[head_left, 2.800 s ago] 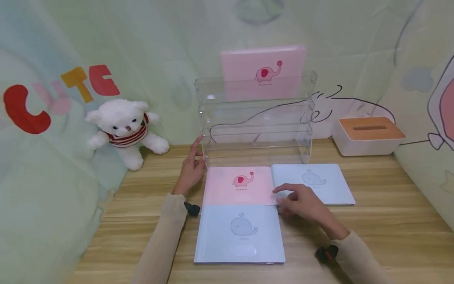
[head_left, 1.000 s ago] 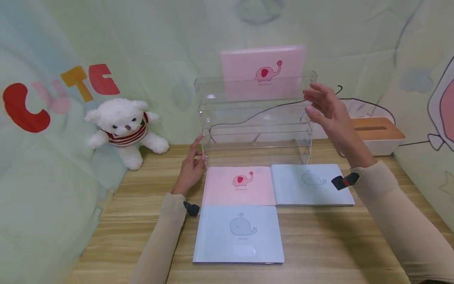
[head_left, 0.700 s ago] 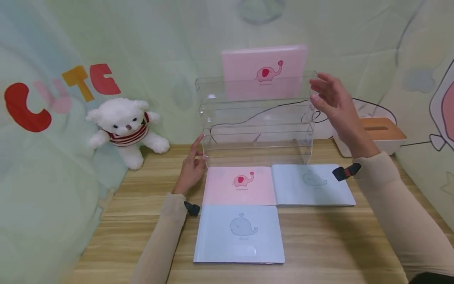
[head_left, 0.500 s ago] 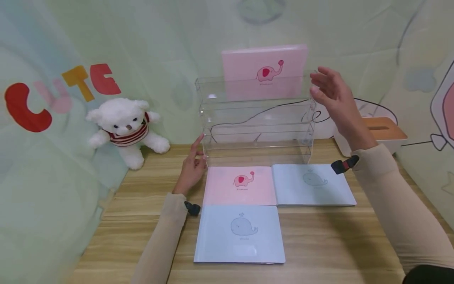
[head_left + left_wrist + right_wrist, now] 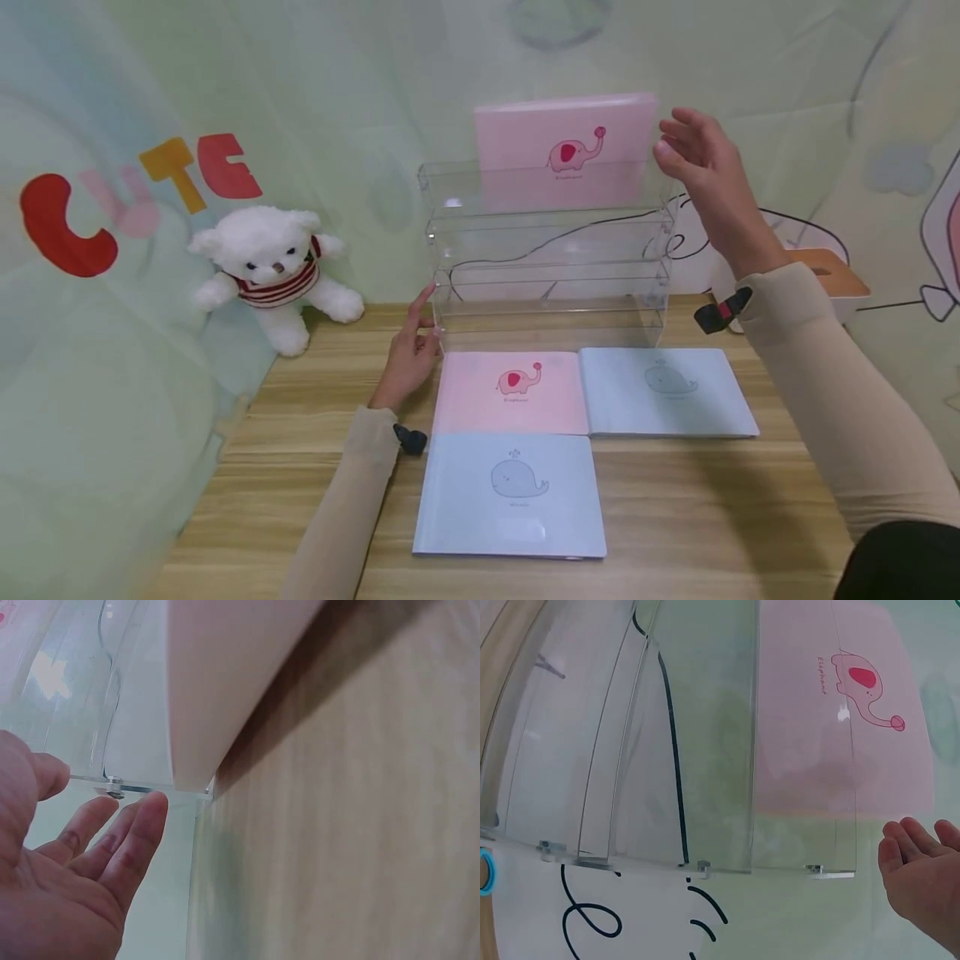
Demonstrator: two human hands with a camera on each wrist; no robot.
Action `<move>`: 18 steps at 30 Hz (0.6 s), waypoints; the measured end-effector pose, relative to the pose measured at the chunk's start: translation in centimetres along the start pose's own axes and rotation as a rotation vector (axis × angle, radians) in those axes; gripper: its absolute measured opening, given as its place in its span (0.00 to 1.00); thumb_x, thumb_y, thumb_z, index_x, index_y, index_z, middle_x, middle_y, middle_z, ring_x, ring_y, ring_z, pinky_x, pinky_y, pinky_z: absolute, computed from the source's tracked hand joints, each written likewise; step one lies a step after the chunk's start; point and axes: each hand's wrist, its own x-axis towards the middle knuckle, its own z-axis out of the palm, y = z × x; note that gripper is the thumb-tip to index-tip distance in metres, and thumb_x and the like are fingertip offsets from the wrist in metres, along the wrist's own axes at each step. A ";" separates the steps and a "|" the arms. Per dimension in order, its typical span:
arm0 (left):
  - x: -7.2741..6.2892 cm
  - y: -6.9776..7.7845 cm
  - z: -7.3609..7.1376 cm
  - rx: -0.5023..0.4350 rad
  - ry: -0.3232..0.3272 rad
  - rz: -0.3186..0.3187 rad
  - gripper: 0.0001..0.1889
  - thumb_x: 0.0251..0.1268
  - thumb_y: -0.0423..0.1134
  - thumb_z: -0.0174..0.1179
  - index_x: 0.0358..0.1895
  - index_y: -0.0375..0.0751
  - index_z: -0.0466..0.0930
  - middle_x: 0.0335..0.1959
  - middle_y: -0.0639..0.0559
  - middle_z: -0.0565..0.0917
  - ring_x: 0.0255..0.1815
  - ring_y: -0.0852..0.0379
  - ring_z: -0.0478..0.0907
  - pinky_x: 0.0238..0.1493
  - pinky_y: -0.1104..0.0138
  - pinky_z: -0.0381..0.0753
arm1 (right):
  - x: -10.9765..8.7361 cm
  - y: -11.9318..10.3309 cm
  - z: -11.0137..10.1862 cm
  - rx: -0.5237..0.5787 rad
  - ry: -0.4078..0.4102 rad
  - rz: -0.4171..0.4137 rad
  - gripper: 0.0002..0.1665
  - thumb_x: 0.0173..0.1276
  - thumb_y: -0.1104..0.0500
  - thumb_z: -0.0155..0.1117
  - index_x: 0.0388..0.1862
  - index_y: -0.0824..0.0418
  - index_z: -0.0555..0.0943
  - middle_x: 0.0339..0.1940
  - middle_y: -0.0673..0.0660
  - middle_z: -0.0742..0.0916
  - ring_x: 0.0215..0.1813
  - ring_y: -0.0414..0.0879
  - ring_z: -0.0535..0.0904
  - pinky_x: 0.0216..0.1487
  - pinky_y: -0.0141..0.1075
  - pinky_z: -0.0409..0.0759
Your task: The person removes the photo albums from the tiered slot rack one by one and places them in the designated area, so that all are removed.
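A clear acrylic tiered rack (image 5: 547, 242) stands at the back of the table. In its top tier a pink elephant book (image 5: 517, 137) is propped upright. My left hand (image 5: 409, 354) is at the rack's left side, index finger extended up along the edge; the left wrist view has its fingertips (image 5: 155, 806) right at the clear side panel. My right hand (image 5: 708, 175) is raised beside the propped book's right edge, fingers loosely bent and holding nothing. The right wrist view shows its fingertips (image 5: 911, 829) just off that book's edge.
Flat before the rack lie a pink elephant book (image 5: 468, 392), a blue whale book (image 5: 622, 400) to its right and another blue whale book (image 5: 457, 521) nearer me. A white plush bear (image 5: 281, 283) sits left; a tissue box (image 5: 832, 275) is partly behind my right forearm.
My right hand has left the flat books, risen past the rack's right side and climbed to the propped book's edge. My left hand has stayed at the rack's left side.
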 end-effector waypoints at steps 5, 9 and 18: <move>0.1 0.0 0.0 -0.004 0.004 0.005 0.41 0.85 0.33 0.51 0.85 0.81 0.48 0.53 0.38 0.79 0.29 0.51 0.81 0.37 0.67 0.84 | 1.0 -0.2 0.2 0.050 0.008 0.017 0.42 0.83 0.46 0.58 0.89 0.49 0.55 0.90 0.51 0.64 0.90 0.45 0.57 0.92 0.47 0.50; 0.1 0.0 0.1 -0.006 0.017 0.033 0.40 0.84 0.31 0.51 0.86 0.75 0.51 0.52 0.37 0.79 0.29 0.48 0.83 0.36 0.68 0.84 | 1.6 -0.3 0.3 0.073 0.007 0.025 0.42 0.83 0.47 0.58 0.89 0.49 0.54 0.90 0.52 0.64 0.90 0.46 0.57 0.92 0.47 0.49; 0.1 -0.1 0.1 -0.016 0.022 0.046 0.40 0.83 0.31 0.52 0.87 0.73 0.51 0.53 0.35 0.80 0.28 0.49 0.83 0.36 0.68 0.84 | 2.2 -0.4 0.3 0.016 -0.016 0.033 0.44 0.82 0.46 0.59 0.89 0.44 0.53 0.90 0.53 0.64 0.90 0.50 0.58 0.92 0.53 0.49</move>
